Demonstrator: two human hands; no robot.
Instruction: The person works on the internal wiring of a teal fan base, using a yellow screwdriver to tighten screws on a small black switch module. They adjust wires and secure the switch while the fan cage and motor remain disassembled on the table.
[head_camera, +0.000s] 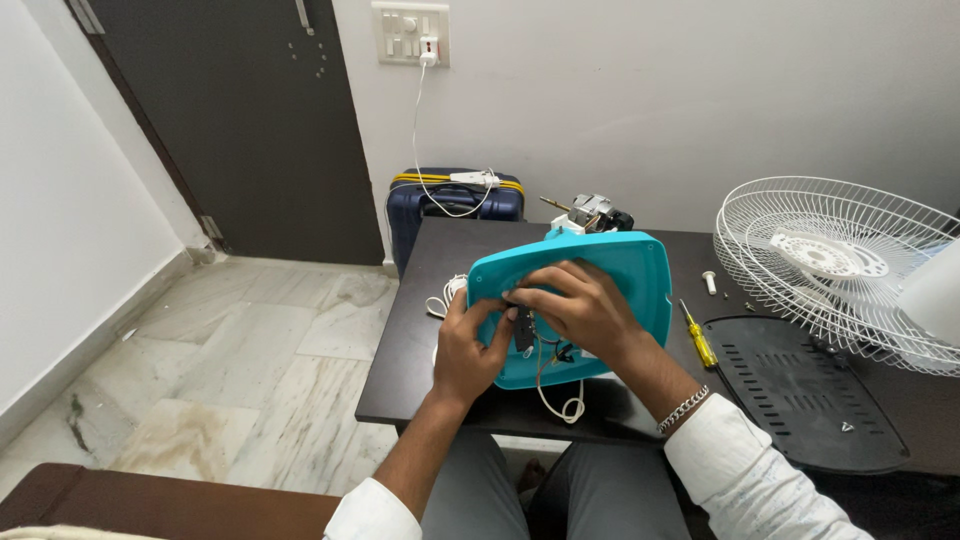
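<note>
A turquoise plastic fan base (630, 275) stands tilted on the dark table (410, 350), its underside facing me. My left hand (468, 345) grips its lower left edge, fingers pinching by a small black part (524, 330). My right hand (580, 305) lies across the underside, fingertips meeting the left hand at that black part. A white cord (562, 405) loops out below the base. The fan's motor (592, 212) sticks out behind the base's top edge.
A white wire fan guard (830, 270) lies at the right beside a black plastic cover (800, 390). A yellow screwdriver (698, 338) and a white screw (710, 282) rest between them and the base. A blue suitcase (450, 205) stands behind the table, below a wall socket panel (410, 33).
</note>
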